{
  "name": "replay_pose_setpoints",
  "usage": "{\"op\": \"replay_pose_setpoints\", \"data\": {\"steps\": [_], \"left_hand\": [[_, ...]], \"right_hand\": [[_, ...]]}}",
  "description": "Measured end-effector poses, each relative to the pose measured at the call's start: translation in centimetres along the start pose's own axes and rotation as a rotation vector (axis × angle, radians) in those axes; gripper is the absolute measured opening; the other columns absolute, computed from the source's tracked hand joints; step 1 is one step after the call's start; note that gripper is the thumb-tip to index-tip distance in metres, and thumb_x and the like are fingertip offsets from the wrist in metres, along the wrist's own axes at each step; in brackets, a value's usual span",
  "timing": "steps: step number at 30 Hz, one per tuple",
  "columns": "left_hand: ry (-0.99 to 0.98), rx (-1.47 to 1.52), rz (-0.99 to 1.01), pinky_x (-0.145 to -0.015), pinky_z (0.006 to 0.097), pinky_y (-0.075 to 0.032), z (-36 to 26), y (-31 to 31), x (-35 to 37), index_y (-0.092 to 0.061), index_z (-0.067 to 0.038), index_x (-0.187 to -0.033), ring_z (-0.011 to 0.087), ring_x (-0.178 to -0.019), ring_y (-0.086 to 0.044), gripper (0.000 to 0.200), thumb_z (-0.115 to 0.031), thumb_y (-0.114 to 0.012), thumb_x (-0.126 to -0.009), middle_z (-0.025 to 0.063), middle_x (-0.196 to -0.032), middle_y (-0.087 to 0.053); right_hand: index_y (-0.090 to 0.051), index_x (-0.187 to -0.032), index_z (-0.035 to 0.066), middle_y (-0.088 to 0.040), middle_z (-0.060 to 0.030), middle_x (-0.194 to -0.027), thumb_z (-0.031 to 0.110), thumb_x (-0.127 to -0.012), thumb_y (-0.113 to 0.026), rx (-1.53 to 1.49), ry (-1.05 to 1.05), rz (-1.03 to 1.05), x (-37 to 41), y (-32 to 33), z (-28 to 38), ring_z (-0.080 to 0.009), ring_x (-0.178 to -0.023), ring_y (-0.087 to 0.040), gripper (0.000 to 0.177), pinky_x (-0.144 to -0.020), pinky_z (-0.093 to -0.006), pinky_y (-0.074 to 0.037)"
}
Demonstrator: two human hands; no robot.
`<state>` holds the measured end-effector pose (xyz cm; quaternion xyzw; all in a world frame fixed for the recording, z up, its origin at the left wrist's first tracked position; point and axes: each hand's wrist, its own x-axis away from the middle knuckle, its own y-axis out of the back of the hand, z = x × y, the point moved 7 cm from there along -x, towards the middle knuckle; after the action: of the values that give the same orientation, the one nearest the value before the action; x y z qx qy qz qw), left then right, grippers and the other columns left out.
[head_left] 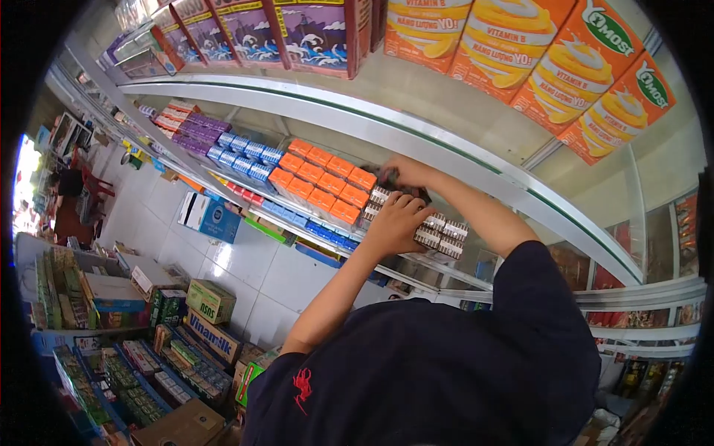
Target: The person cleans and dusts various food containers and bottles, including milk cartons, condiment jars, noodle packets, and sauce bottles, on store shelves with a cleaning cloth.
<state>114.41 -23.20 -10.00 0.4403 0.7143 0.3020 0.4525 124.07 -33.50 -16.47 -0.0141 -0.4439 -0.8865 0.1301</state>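
Brown-and-white packs (pixel 440 232): a row on the shelf (pixel 435 273), at 4 o'clock from the left hand.
Left hand (pixel 398 219): laid on the row's near end with fingers curled down. I cannot tell whether its grip clasps a pack.
Right hand (pixel 407 172): at 12 o'clock of the left hand, grip closed on a dark pack (pixel 388 177).
Orange packs (pixel 327 182): at 9 o'clock of both hands, with blue packs (pixel 245 152) beyond them.
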Motion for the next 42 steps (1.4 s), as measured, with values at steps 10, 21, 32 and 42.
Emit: {"op": "replay_pose_setpoints", "data": {"steps": [10, 21, 32, 42], "left_hand": [[-0.016, -0.013, -0.037, -0.093, 0.0400, -0.031, -0.1, 0.0, 0.2, -0.052, -0.017, -0.110, 0.0244, -0.101, -0.047, 0.073, -0.035, -0.078, -0.043, 0.0042, -0.103, -0.053], [-0.033, -0.026, -0.066, -0.092, 0.0394, -0.032, -0.3, 0.1, 0.1, -0.053, -0.016, -0.108, 0.0235, -0.099, -0.048, 0.071, -0.034, -0.077, -0.044, 0.0045, -0.100, -0.053], [-0.018, -0.023, -0.042, -0.092, 0.0391, -0.032, -0.1, -0.1, 0.2, -0.053, -0.014, -0.109, 0.0237, -0.100, -0.049, 0.070, -0.035, -0.077, -0.046, 0.0059, -0.102, -0.054], [-0.035, -0.028, -0.053, -0.091, 0.0398, -0.033, 0.1, -0.3, -0.1, -0.054, -0.015, -0.107, 0.0239, -0.097, -0.050, 0.070, -0.036, -0.078, -0.044, 0.0052, -0.099, -0.055]], "right_hand": [[-0.059, -0.093, 0.009, -0.055, -0.0112, -0.086, 0.006, -0.058, -0.062, 0.146, 0.118, -0.085, 0.1, 0.1, -2.5, -0.0302, -0.082, -0.054, 0.036, -0.071, -0.0352, -0.045], [-0.058, -0.098, 0.009, -0.056, -0.0132, -0.091, 0.011, -0.058, -0.063, 0.158, -0.137, -0.108, 0.6, -0.3, -1.9, -0.0324, -0.087, -0.054, 0.041, -0.073, -0.0385, -0.045], [-0.055, -0.099, 0.004, -0.058, -0.0109, -0.090, 0.014, -0.074, -0.050, -0.529, -0.178, -0.593, 13.6, 8.1, -14.7, -0.0235, -0.081, -0.057, 0.027, -0.070, -0.0325, -0.048], [-0.057, -0.096, 0.007, -0.059, -0.0136, -0.092, 0.012, -0.067, -0.055, -0.367, -0.457, -0.729, 10.7, 6.3, -10.2, -0.0291, -0.084, -0.057, 0.030, -0.071, -0.0378, -0.046]]}}
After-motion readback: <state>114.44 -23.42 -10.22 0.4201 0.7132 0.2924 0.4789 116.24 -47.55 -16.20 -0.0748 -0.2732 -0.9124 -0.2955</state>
